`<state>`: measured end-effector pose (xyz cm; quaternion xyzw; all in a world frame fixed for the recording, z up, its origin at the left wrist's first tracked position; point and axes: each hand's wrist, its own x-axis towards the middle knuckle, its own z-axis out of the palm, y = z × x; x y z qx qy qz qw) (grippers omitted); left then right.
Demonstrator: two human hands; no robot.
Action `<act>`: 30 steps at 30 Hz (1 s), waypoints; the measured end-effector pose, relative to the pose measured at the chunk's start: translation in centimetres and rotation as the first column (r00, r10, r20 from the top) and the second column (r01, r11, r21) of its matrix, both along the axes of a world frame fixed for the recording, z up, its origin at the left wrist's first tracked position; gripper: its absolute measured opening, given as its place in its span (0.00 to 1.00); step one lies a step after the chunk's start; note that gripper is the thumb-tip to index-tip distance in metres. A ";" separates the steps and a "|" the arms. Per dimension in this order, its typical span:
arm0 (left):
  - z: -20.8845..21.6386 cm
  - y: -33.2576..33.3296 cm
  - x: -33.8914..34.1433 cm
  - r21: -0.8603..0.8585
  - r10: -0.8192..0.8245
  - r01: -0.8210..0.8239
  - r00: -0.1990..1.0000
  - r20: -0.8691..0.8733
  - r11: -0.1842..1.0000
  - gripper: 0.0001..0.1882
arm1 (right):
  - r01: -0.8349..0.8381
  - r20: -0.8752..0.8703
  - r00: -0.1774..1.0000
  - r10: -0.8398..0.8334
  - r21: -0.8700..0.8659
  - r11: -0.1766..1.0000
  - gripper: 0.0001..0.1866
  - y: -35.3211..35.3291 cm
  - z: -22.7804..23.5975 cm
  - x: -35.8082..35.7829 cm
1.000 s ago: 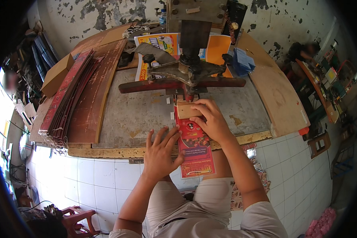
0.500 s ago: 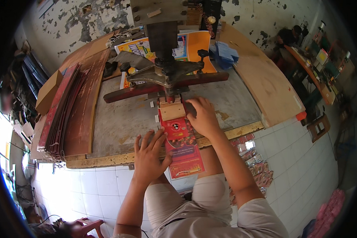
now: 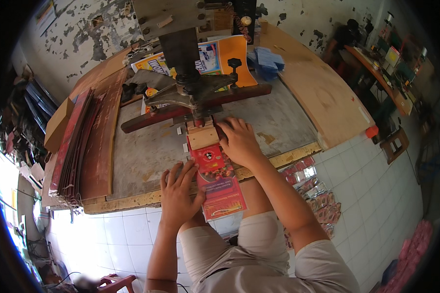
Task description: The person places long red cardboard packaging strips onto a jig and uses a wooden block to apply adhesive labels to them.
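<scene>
Extending upward from the lower edge, the left forearm carries the left hand [image 3: 179,193] to the left side of the red printed strip [image 3: 220,184], palm down; its fingers are slightly apart, with fingertips at the strip's left edge and the thumb set away from them, lower on the same edge. The right forearm runs diagonally up and to the left, placing the right hand [image 3: 240,141] palm down just beside the right side of the wooden block [image 3: 204,137]. Its thumb and index finger stand apart; whether they touch the block cannot be told. The strip lies beneath the near side of the block, under the press head [image 3: 190,95], and projects past the front edge of the grey worktable [image 3: 146,168] above the thighs. Its long axis runs from the block toward the person, with the near end angled slightly to the right and the far end hidden.
</scene>
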<state>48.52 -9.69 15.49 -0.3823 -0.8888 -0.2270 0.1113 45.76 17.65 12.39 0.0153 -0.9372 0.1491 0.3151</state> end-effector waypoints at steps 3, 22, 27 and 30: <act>0.0 0.0 0.0 0.002 -0.007 0.007 1.000 0.001 1.000 0.32 | -0.001 -0.008 1.000 0.001 0.041 0.999 0.23 0.3 -0.5 -0.2; -0.2 -0.4 -0.5 0.031 -0.024 0.025 0.999 -0.028 0.999 0.33 | 0.000 0.006 1.000 0.000 0.050 0.999 0.22 0.1 -0.2 -0.2; 1.0 -0.9 -1.1 -0.001 -0.070 0.070 0.997 -0.035 0.998 0.32 | 0.017 0.060 0.998 -0.021 0.078 0.997 0.24 0.1 -0.3 -0.2; 2.1 -1.7 -3.5 -0.004 -0.130 0.130 0.988 0.080 0.991 0.29 | 0.019 0.113 0.993 -0.028 0.076 0.997 0.24 -0.1 -0.3 -0.2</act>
